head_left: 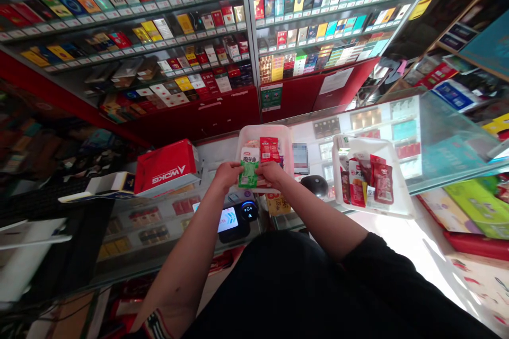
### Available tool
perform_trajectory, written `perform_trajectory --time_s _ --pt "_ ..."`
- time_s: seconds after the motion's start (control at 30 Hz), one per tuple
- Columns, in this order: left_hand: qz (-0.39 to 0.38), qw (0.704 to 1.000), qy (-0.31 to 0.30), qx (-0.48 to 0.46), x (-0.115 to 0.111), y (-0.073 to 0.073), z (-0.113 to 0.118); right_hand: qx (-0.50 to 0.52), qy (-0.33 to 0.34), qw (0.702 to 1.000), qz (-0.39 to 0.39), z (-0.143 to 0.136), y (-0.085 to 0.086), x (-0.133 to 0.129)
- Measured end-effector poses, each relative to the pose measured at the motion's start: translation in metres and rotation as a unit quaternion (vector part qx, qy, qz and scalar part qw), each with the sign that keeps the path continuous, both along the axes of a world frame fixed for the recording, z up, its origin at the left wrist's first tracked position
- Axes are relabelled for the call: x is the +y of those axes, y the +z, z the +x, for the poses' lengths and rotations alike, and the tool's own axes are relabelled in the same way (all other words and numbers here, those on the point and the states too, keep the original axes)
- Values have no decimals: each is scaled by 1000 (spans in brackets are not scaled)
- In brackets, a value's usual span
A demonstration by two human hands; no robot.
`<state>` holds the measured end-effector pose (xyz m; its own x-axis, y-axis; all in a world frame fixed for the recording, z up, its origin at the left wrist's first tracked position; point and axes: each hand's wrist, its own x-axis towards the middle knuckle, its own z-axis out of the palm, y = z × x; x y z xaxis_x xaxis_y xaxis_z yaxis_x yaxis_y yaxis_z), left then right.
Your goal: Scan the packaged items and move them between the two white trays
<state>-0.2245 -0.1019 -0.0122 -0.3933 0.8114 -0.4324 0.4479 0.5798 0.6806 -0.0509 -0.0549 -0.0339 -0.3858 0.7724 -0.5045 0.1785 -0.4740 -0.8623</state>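
Green packet [249, 167]: left hand [228, 175], right hand [271, 174] seemingly pinch its edges, nearly closed, over tub [264, 129]

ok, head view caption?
Left hand and right hand hold a green packet over a plastic tub on a glass counter.

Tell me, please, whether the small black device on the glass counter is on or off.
On: the black device has a lit white-and-blue screen and a round display with glowing symbols.
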Motion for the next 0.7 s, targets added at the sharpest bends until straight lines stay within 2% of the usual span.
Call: perform_trajectory --time_s 0.13,0.33,0.47,0.57,0.7 --pt "102 983 55 -144 -3 12 4 -79 47 990 109 18 12 9" --pt "180 965 -12 -190 1 22 24 -136 70 958 241 58 29 25" --pt "234 957 -75 -154 15 21 48 -159 57 931 325 89 39 35" --pt "299 935 -153 -117 30 19 69 -157 34 910 381 117 44 42" --pt "341 911 -230 2 47 21 101 -158 30 884 440 157 45 50"
